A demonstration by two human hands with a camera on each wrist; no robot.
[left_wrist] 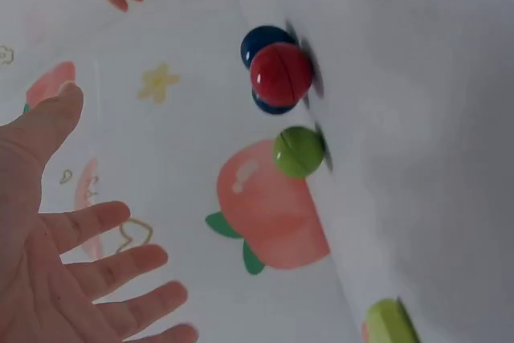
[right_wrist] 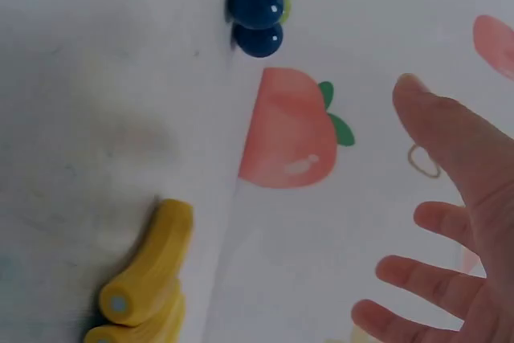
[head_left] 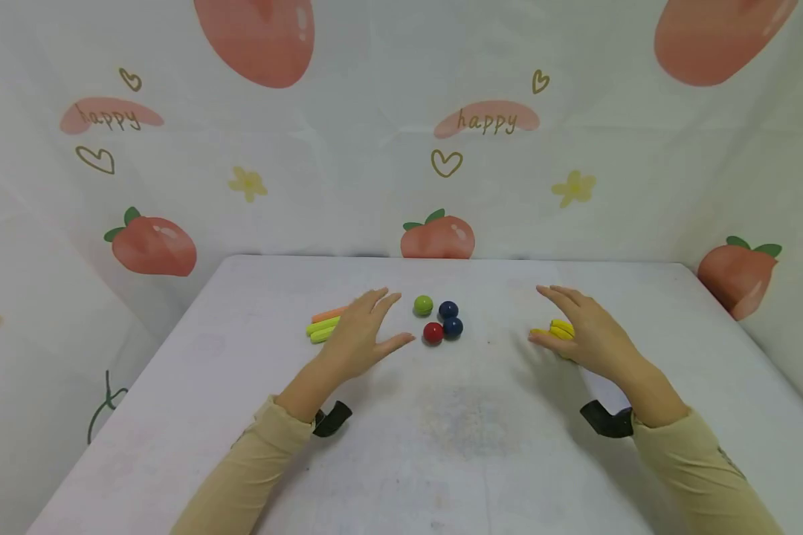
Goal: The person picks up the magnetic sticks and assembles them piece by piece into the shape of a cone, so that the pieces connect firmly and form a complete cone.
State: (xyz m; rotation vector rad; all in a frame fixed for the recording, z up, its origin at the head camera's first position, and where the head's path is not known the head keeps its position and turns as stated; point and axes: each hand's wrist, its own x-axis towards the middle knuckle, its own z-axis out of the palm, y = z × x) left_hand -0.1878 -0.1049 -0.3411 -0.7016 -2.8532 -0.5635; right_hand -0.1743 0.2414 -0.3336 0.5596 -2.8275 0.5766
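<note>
My left hand [head_left: 357, 338] hovers over the table with fingers spread and nothing in it. Just beyond it lie two yellow-green sticks [head_left: 321, 331] and an orange stick [head_left: 328, 314], partly covered by the hand. My right hand [head_left: 595, 334], also spread and holding nothing, is raised above several curved yellow pieces [head_left: 562, 329] that look like small bananas. Between the hands sit a green ball [head_left: 423, 305], a red ball [head_left: 433, 333] and two dark blue balls [head_left: 452, 328]. In the right wrist view, the yellow pieces [right_wrist: 152, 271] lie side by side, below the spread fingers' level.
The white table [head_left: 468, 475] ends at a back edge against a white cloth [head_left: 348, 186] printed with peaches, hearts and flowers. Black wrist straps [head_left: 605, 420] stick out at both sleeves. Faint grey smudges mark the tabletop's middle.
</note>
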